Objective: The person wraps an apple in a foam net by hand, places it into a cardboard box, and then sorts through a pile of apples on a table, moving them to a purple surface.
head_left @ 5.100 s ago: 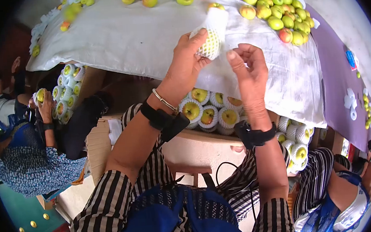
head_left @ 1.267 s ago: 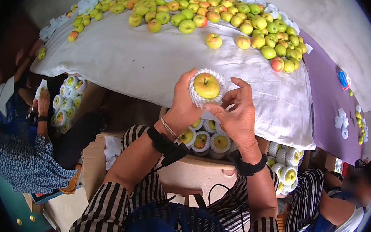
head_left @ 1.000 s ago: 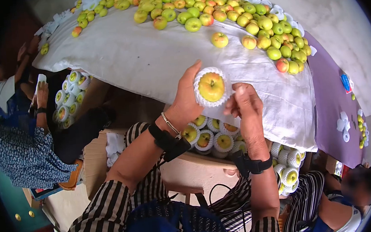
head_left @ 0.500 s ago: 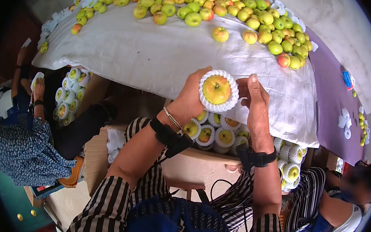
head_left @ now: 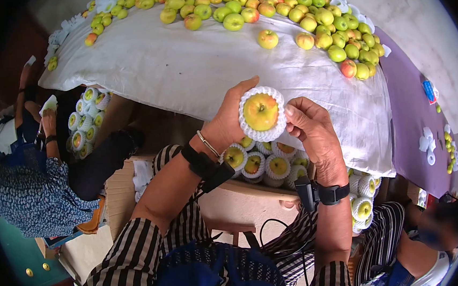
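A yellow-green apple (head_left: 260, 112) sits in a white foam net sleeve (head_left: 280, 129) in front of me, its stem end facing the camera. My left hand (head_left: 232, 113) is wrapped round its left side. At the right edge of the sleeve, my right hand (head_left: 311, 123) has its thumb and index finger pressed together at the foam's rim. Below both hands, several sleeved apples (head_left: 278, 167) lie in a box, partly hidden by my wrists.
Loose apples (head_left: 283, 9) are heaped along the far side of the white-covered table (head_left: 180, 71). On the left a co-worker (head_left: 33, 190) sits by a box of sleeved apples (head_left: 88, 119). Another person (head_left: 410, 258) is at the lower right, near more sleeved apples (head_left: 362, 208).
My right hand has closed from spread fingers to a pinch at the sleeve's right rim. The sleeved apple in my left hand has moved slightly left.
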A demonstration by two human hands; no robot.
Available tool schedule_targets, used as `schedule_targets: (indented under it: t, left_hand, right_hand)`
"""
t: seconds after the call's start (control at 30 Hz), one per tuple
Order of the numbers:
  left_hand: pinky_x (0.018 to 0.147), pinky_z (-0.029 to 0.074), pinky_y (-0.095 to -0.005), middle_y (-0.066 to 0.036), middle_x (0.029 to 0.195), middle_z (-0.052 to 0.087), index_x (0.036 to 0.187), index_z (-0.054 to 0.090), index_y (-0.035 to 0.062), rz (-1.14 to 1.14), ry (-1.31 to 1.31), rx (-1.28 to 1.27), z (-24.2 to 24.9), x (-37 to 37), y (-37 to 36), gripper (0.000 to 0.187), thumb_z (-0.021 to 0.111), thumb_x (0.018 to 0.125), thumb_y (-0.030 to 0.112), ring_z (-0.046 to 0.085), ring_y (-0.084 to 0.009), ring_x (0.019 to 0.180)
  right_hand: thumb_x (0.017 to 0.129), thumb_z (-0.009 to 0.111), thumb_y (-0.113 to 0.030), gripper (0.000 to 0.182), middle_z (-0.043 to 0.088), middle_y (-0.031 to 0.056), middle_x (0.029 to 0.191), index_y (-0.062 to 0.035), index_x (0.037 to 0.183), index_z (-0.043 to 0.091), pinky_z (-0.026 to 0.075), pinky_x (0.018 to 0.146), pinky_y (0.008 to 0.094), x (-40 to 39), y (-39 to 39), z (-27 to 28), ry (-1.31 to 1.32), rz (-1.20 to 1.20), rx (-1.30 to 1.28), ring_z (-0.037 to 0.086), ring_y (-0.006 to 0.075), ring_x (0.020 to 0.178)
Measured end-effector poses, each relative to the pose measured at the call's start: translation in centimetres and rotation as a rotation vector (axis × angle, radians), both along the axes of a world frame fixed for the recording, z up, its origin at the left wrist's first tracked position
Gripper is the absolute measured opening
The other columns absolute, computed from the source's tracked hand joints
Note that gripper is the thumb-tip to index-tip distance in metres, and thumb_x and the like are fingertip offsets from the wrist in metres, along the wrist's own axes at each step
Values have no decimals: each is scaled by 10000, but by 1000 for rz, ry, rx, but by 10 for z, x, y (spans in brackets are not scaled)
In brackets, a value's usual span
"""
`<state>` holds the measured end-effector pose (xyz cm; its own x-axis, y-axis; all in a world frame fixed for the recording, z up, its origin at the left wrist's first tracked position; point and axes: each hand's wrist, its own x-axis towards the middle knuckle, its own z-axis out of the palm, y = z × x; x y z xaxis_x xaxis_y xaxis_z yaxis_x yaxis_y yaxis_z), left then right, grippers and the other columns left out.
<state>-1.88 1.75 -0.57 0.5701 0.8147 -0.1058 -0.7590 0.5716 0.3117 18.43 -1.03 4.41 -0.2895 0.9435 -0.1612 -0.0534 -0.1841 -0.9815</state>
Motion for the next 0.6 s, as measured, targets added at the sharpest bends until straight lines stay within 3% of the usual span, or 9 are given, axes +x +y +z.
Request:
schedule_targets:
  t: [0.23, 0.43, 0.53, 0.6]
  left_hand:
    - [894, 601, -418, -165, 1008, 736, 1080, 655, -23, -12, 14, -11, -2, 5, 1, 450, 497, 1063, 397, 732, -287, 901]
    - [928, 593, -419, -148, 1029, 737, 1084, 653, -2, -30, -28, -13, -6, 3, 4, 406, 497, 1069, 373, 729, -274, 942]
    - [932, 593, -414, -147, 1040, 734, 1101, 645, -3, -53, -102, -30, -10, 3, 4, 397, 497, 1071, 364, 728, -273, 949]
    - [906, 595, -402, -121, 1016, 732, 1092, 651, 9, -33, -49, -43, -4, 3, 1, 363, 531, 1065, 351, 723, -249, 922]
  right_hand:
    - [987, 723, -259, 224, 595, -39, 751, -51, 926, 671, 352, 600, 184, 4, 0, -1, 41, -23, 10, 472, 46, 658]
    - [1001, 687, -148, 144, 588, 7, 806, -25, 994, 611, 335, 542, 183, 6, 5, -16, 354, -3, -13, 468, 51, 615]
    - [1003, 688, -148, 175, 628, 45, 850, 1, 1024, 599, 435, 588, 224, -5, 2, -14, -6, -131, 226, 564, 107, 676]
    - [1006, 683, -156, 216, 667, 72, 906, 22, 1096, 600, 500, 680, 292, -9, 4, -28, -282, -235, 521, 623, 166, 771]
